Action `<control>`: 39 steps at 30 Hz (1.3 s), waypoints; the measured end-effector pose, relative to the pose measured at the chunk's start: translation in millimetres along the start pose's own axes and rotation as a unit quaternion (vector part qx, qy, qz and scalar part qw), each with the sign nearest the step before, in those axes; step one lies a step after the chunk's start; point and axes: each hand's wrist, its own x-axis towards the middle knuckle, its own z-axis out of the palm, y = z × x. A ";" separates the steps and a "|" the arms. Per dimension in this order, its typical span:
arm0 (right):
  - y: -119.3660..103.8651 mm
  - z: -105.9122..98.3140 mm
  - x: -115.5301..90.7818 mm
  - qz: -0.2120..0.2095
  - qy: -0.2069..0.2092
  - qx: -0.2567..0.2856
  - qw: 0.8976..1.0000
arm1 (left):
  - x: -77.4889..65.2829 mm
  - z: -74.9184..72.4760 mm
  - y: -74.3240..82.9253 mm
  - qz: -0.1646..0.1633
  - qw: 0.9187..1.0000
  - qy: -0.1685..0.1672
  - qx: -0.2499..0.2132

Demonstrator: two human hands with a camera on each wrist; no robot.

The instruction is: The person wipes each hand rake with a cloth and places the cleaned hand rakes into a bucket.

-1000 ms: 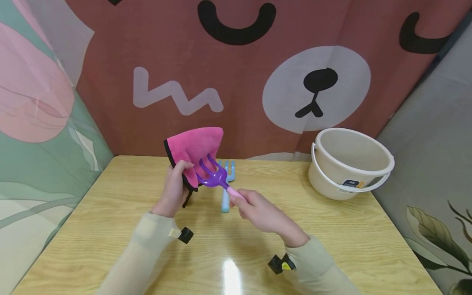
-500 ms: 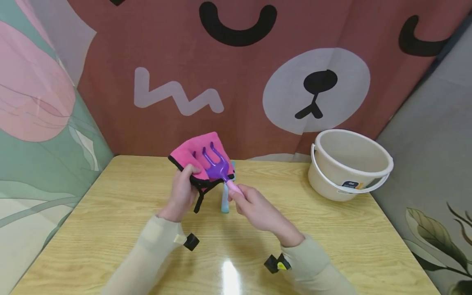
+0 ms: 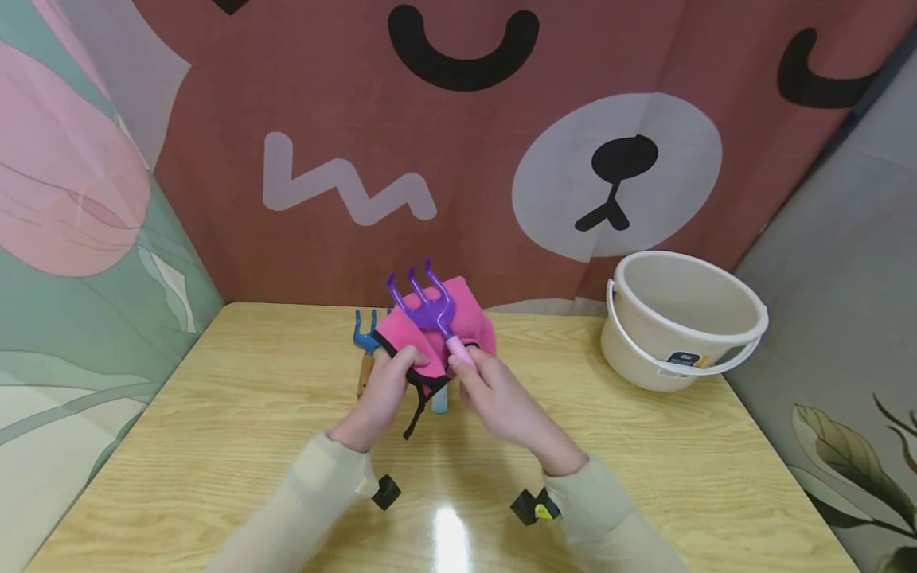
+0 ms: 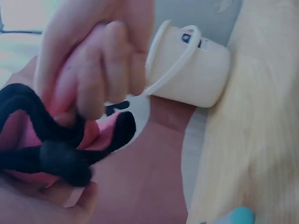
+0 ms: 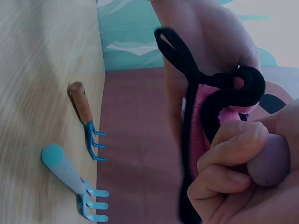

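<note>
My left hand (image 3: 387, 390) grips a pink cloth (image 3: 474, 314) with black edging and a black hanging loop. In my right hand (image 3: 505, 398) is the pink handle of a purple hand rake (image 3: 435, 312), its tines pointing up and away. The rake's head lies in front of the cloth, and the cloth reaches behind the handle beside my right fingers. In the right wrist view, the handle's rounded end (image 5: 268, 161) shows within the curled fingers. Behind the cloth, a light blue hand rake (image 5: 65, 168) and a blue hand rake with a wooden handle (image 5: 83, 105) lie on the table.
A cream bucket (image 3: 677, 318) with its handle hanging down in front stands at the right rear of the wooden table (image 3: 215, 446). Printed cloth walls (image 3: 344, 255) close off the back and both sides.
My left hand has moved right and nearer, bringing the cloth to the right, behind the purple rake's handle. The blue rake has come into view at left. My right hand has barely shifted.
</note>
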 end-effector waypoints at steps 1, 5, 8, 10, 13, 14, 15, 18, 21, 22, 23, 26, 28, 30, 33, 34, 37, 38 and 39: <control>0.6 -1.3 1.0 -0.001 0.000 0.008 1.000 | -1.2 2.1 -1.6 -0.003 1.000 -0.012 0.017; 1.6 -6.6 2.5 -0.003 -0.001 0.038 0.999 | -4.1 9.0 -4.6 -0.006 0.998 -0.048 0.046; 1.0 -8.5 2.4 -0.007 0.002 0.041 0.999 | -3.1 12.0 -4.3 -0.005 0.998 -0.050 0.028; 1.1 -8.4 2.4 -0.007 0.004 0.035 0.999 | -1.9 12.1 -3.8 0.000 0.999 -0.042 -0.006; 2.4 -7.5 1.6 -0.002 0.003 0.024 1.000 | 0.3 8.6 -3.3 -0.004 0.997 -0.027 -0.078; 3.0 -7.1 1.4 -0.003 0.000 0.019 1.000 | 1.0 6.3 -3.1 -0.008 0.995 -0.019 -0.100; 3.6 -6.8 1.0 0.000 -0.003 0.016 1.000 | 2.0 3.6 -3.1 -0.012 0.993 -0.009 -0.114; 4.8 -5.7 -0.2 0.010 -0.014 0.006 1.000 | 5.5 -4.8 -2.6 -0.019 0.990 0.021 -0.141; 5.4 -5.1 -1.4 0.019 -0.025 0.001 1.000 | 8.8 -11.6 -0.1 -0.019 0.988 0.043 -0.149; 5.4 -5.0 -1.9 0.020 -0.027 0.000 0.999 | 9.9 -13.2 1.0 -0.016 0.987 0.048 -0.153; 5.4 -4.8 -2.3 0.020 -0.030 -0.001 0.999 | 10.6 -14.9 2.1 -0.015 0.986 0.053 -0.155; 5.3 -4.6 -3.9 0.019 -0.037 -0.006 0.999 | 12.7 -20.1 4.4 -0.019 0.986 0.065 -0.150; 4.7 -4.9 -5.5 0.021 -0.040 -0.011 0.999 | 13.9 -23.4 5.8 -0.024 0.986 0.073 -0.147; 4.6 -5.2 -6.8 0.023 -0.046 -0.015 0.999 | 15.6 -26.8 7.0 -0.026 0.986 0.079 -0.147; 5.4 -5.5 -8.4 0.026 -0.060 -0.019 0.998 | 18.6 -31.9 10.0 -0.014 0.984 0.078 -0.157; 6.0 -5.6 -8.9 0.029 -0.066 -0.020 0.997 | 19.7 -33.8 11.0 -0.007 0.984 0.077 -0.160; 7.8 -5.5 -10.7 0.038 -0.085 -0.023 0.995 | 23.1 -38.9 14.7 0.014 0.983 0.070 -0.171; 8.4 -5.6 -11.3 0.041 -0.090 -0.025 0.995 | 23.8 -40.3 15.8 0.020 0.982 0.070 -0.172; 8.8 -5.5 -11.8 0.044 -0.094 -0.026 0.994 | 24.3 -41.4 16.8 0.022 0.982 0.070 -0.174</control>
